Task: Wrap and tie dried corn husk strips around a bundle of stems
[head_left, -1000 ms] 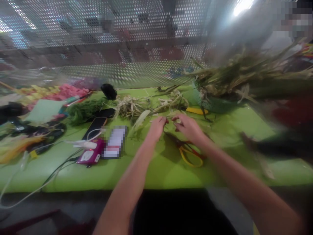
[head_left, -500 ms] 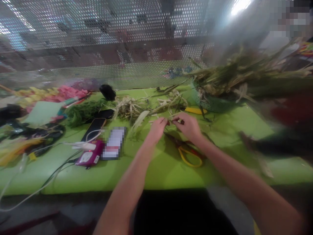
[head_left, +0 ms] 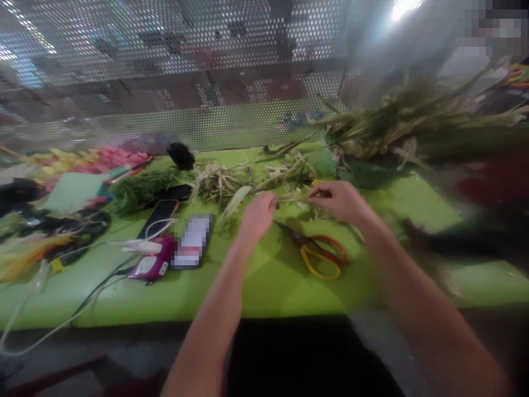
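Note:
A pale green plant strip (head_left: 293,197) stretches between my two hands above the table. Its left end is pinched in the closed fingers of my left hand (head_left: 259,214). My right hand (head_left: 341,199) is closed at the other end, fingertips together. Scissors (head_left: 303,241) with one orange and one yellow handle loop lie just below the hands, blades toward my left hand. Behind the hands are dry leaf scraps (head_left: 219,182) in a loose heap, and a single pale leaf (head_left: 237,199) lies left of my left hand. A yellow-handled tool (head_left: 316,182) is mostly covered by my right hand.
A green basket (head_left: 363,173) heaped with long dry leaves (head_left: 384,129) stands back right. On the left lie a phone with a lit screen (head_left: 192,242), a dark phone (head_left: 159,218), a purple power device (head_left: 155,259) with cables, and green netting (head_left: 140,187). Perforated metal (head_left: 206,88) rises behind the table.
My hands have moved apart, the right one rightward and the left one slightly left, drawing the strip out between them. The scissors' orange handle is now uncovered, while the yellow-handled tool is mostly hidden.

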{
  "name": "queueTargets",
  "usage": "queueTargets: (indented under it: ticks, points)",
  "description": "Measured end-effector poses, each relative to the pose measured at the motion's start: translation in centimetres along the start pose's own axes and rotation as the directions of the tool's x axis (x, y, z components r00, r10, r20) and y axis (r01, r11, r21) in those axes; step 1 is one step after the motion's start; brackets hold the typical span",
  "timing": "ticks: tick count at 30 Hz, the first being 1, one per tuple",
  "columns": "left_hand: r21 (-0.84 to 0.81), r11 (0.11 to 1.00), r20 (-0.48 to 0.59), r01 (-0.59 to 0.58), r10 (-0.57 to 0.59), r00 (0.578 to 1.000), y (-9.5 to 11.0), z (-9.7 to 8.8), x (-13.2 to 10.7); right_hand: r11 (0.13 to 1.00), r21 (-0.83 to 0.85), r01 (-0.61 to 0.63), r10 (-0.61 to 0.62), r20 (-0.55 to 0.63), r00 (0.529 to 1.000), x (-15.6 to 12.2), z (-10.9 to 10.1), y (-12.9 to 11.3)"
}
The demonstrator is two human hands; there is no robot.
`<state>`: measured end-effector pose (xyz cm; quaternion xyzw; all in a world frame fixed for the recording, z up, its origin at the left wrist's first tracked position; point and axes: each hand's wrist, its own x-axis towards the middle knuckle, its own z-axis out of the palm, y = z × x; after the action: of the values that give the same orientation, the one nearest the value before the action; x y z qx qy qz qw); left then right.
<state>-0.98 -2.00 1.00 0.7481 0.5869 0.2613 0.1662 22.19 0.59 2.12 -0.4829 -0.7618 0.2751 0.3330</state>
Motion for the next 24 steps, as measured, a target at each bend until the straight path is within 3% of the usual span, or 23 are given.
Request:
queueTargets:
  ticks: [5,10,14,16,18,20,22,24]
  points:
    - [0.037,0.994,0.129,-0.105,0.099,0.987,0.6,-0.9,-0.5,0.992,-0.061,0.115,-0.126,-0.227,0.966,-0.1,-0.6,0.0]
    - [-0.102,0.985,0.284,-0.138,0.161,0.945,1.0,-1.9,-0.8,0.982,0.177,0.062,-0.033,-0.164,0.986,0.0,-0.7,-0.9]
    - [-0.423,0.902,0.393,-0.082,0.264,0.881,1.7,-3.1,-1.6,0.955,0.291,0.051,0.001,-0.174,0.985,0.3,-0.4,-1.0]
    - [-0.593,0.804,0.373,0.047,0.223,0.900,2.2,-3.3,-2.1,0.944,0.327,0.049,0.003,-0.157,0.988,0.4,0.1,-0.9]
    - [-0.735,0.661,0.282,0.149,0.098,0.954,2.5,-3.0,-2.1,0.928,0.369,0.049,-0.011,-0.104,0.994,0.4,0.7,-0.9]
    - [-0.827,0.540,0.169,0.157,-0.027,0.985,2.8,-2.6,-1.7,0.917,0.397,0.035,-0.024,-0.032,0.999,0.4,1.4,-1.0]
    - [-0.861,0.491,0.099,0.135,-0.098,0.990,2.8,-2.2,-0.9,0.914,0.405,0.012,-0.017,0.010,1.000,0.4,2.1,-1.0]
    - [-0.832,0.541,0.050,0.122,-0.145,0.988,2.6,-2.0,0.2,0.910,0.414,0.013,-0.027,0.029,0.999,0.4,2.9,-1.1]
